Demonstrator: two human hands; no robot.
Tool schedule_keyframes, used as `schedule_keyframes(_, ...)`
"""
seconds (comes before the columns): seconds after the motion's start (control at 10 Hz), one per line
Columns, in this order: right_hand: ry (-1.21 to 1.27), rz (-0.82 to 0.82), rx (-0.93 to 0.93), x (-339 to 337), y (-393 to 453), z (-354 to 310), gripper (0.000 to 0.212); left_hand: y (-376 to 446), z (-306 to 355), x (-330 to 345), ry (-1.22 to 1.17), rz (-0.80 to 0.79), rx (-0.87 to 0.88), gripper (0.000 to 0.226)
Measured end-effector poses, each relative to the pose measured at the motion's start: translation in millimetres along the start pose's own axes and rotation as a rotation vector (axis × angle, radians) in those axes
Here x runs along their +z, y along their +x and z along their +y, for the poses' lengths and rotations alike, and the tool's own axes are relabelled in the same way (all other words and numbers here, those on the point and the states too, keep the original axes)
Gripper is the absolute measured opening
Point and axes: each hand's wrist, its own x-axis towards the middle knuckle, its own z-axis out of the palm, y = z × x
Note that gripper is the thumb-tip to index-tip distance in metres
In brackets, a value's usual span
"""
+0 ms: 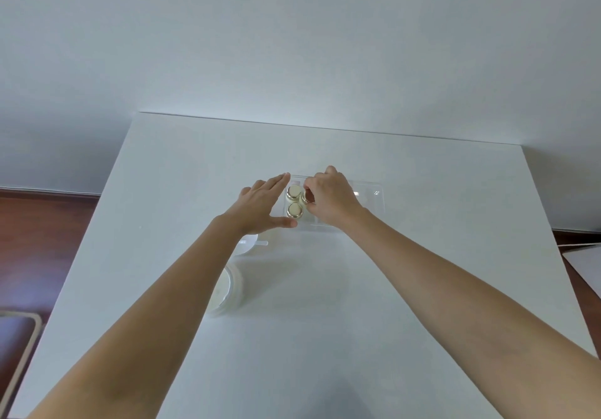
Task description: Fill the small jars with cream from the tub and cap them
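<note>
Both hands are out over the clear plastic tray (370, 191) at mid-table. The left hand (260, 202) lies flat with straight fingers, bracing the tray's left edge and grasping nothing. The right hand (331, 197) has its fingers curled down around a third jar (305, 198), mostly hidden beneath them. Two gold-rimmed capped jars (294, 192) (295, 210) stand touching each other at the tray's left end, lids on, so those look finished. By my reading the third is being seated or capped; whether its lid is on I cannot tell. The right part of the tray holds no jars. Nearer, half hidden by the left forearm, sits the open cream tub (227, 288) on the white table (422, 288), with a white lid (248, 244) just beyond it. Nothing blocks the tray.
</note>
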Motion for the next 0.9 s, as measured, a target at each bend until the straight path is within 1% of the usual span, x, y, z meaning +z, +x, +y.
schedule_keyframes(0.1, -0.081, -0.034, 0.018, 0, 4, -3, 0.015, 0, 0, -1, -0.003, 0.003, 0.003, 0.106)
schedule_keyframes(0.2, -0.171, -0.053, -0.004, 2, 6, -7, 0.007, 0, 0, -1, -0.001, 0.01, 0.008, 0.106)
schedule_keyframes(0.4, -0.225, -0.077, 0.019, 11, 6, -10, 0.015, 0, 1, -2, -0.003, 0.009, 0.009, 0.105)
schedule_keyframes(0.6, -0.22, -0.053, 0.032, 15, 3, -9, 0.005, -1, 3, -3, 0.003, 0.011, 0.004, 0.105)
schedule_keyframes(0.7, -0.21, -0.068, 0.047, 13, 1, -9, 0.007, -1, 4, -4, 0.009, 0.007, 0.0, 0.105)
schedule_keyframes(0.8, -0.156, -0.038, 0.035, 10, -2, -5, 0.011, -1, 6, -6, 0.011, 0.013, -0.009, 0.106)
schedule_keyframes(0.9, -0.034, 0.023, 0.055, 5, -11, 2, 0.025, -2, 7, -6, -0.002, -0.003, -0.053, 0.106)
